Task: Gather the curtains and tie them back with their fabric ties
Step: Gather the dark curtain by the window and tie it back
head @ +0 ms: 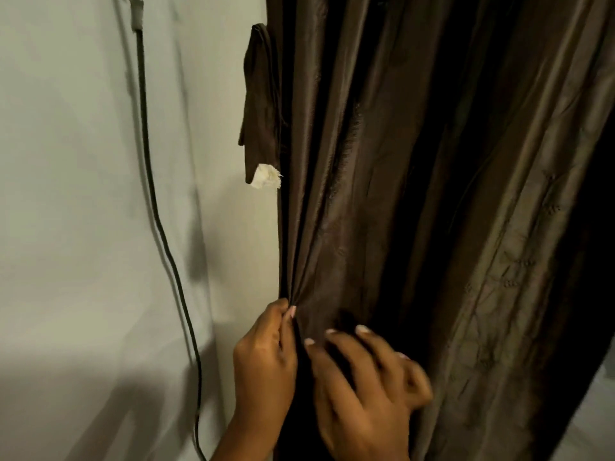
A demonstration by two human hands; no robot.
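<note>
Head view showed a pale wall (83, 227) filling the left half and a dark brown curtain (432, 194) hanging down the right half, its long axis vertical and its folds running top to bottom, converging toward a pinched point low on its left edge. At that point the left hand (263, 364) gripped the curtain's edge, its fingers (283, 311) closed narrow on a small bunch of pleats, thumb and forefinger meeting on the cloth. Just beside it, the right hand (369, 387) lay against the curtain face with its fingers (366, 334) spread wide and blurred, tips touching the fabric just right of the pinch; it held nothing that could be made out. A black cable (156, 207) ran down the wall, well left of the curtain. Higher up, the fabric tie (261, 104) hung vertically at the curtain's left edge, a frayed white tab (266, 176) at its lower end.
</note>
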